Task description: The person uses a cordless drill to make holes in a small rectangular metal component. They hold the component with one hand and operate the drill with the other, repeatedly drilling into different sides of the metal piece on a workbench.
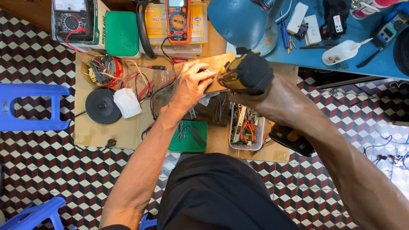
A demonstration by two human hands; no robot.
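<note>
Fingers (203,79) of the left hand (191,87) press flat on the wooden board (215,64), while right-hand fingers wrap the drill (245,74) beside them.

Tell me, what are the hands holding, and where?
Right hand grips a cordless drill by its handle. Left hand presses flat on a wooden board.

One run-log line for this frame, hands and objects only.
left hand: pressing down wooden board | right hand: gripping yellow-black cordless drill, tip at board | nearby: green lid, clear parts tub
</note>
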